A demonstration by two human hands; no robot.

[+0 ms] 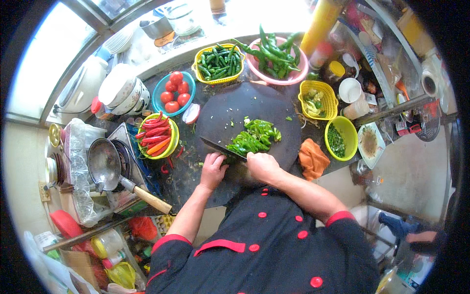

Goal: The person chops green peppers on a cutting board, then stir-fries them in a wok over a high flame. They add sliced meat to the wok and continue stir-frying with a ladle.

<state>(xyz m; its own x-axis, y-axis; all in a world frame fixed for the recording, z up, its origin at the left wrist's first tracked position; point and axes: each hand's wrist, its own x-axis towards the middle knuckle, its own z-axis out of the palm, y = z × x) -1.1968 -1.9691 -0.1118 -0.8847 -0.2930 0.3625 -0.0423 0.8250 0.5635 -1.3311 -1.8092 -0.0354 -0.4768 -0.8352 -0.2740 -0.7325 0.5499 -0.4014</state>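
My right hand (262,167) is closed around the handle of a kitchen knife; its dark blade (222,147) points to the upper left over a round, dark chopping board (216,110). Just beyond the blade lies a heap of sliced green pepper (255,137), with small white bits scattered about the board. My left hand (213,169) is at the board's near left edge, close to the near side of the blade. Its fingers are bent, and a little green shows beside them; whether they grip anything is hidden.
Around the board stand a bowl of tomatoes (158,90), red chillies (154,136), a yellow basket (240,70), a pink bowl (304,73) of green peppers, a green bowl (351,137) of chopped greens and an orange cloth (313,160). A wok (104,161) sits left, its handle pointing towards me.
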